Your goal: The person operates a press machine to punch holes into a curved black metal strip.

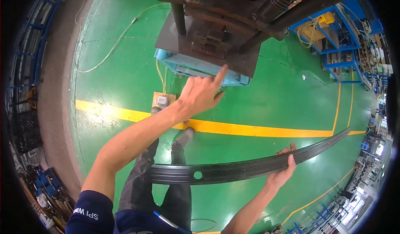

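My right hand [283, 171] grips a long, dark, slightly curved ribbed strip [237, 172] near its right part, with the thumb on the near edge and fingers at the far edge. A round hole shows green floor through the strip near its left end, which lies over my legs. My left hand [202, 93] holds nothing. Its index finger is stretched out towards the front edge of a dark steel press table [175, 38], the thumb stands apart and the other fingers are curled. On that table sits a metal die block [210, 44], under the press's upper plate.
A light-blue frame [187, 65] carries the press table. Beside my foot, a small grey box [162, 101] rests on a wooden board with a yellow cable. A pale hose [118, 40] loops over the green floor. Blue shelving [341, 50] stands right; a yellow line [250, 129] crosses the floor.
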Demonstrator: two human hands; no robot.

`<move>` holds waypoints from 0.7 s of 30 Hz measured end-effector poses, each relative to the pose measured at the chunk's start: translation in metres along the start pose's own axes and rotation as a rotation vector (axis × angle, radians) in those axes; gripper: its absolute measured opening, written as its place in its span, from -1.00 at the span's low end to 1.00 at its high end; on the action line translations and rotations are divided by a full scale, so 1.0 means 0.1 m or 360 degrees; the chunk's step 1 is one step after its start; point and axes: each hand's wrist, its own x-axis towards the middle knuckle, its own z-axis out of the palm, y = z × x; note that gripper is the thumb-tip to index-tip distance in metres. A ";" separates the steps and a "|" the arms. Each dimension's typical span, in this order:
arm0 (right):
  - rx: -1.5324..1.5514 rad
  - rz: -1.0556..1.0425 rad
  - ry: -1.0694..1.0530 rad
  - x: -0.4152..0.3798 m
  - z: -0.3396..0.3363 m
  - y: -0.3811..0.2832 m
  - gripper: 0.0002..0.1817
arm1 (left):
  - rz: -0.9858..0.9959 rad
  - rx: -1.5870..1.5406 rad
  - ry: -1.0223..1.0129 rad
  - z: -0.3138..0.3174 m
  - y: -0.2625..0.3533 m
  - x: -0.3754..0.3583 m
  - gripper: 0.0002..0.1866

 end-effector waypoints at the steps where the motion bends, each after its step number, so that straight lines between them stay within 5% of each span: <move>1: -0.0004 -0.0003 0.0011 0.00 0.01 0.00 -0.41 | -0.0052 0.0002 0.0040 -0.03 0.00 0.08 -0.08; 8: -0.0006 0.0035 -0.0124 -0.01 -0.05 0.01 -0.40 | 0.0308 0.0088 -0.0190 0.09 0.07 0.10 -0.07; 11: 0.0009 0.0016 -0.0118 -0.01 -0.01 0.03 -0.41 | -0.0104 -0.0074 -0.0034 0.02 0.03 0.11 -0.09; 17: 0.0024 -0.0009 -0.0134 0.00 0.17 0.07 -0.43 | 0.0104 0.0302 -0.0158 0.20 -0.10 0.35 -0.10; 21: 0.0004 -0.0010 -0.0172 0.06 0.24 0.09 -0.45 | 0.0010 -0.0490 0.0001 0.16 0.02 0.06 -0.18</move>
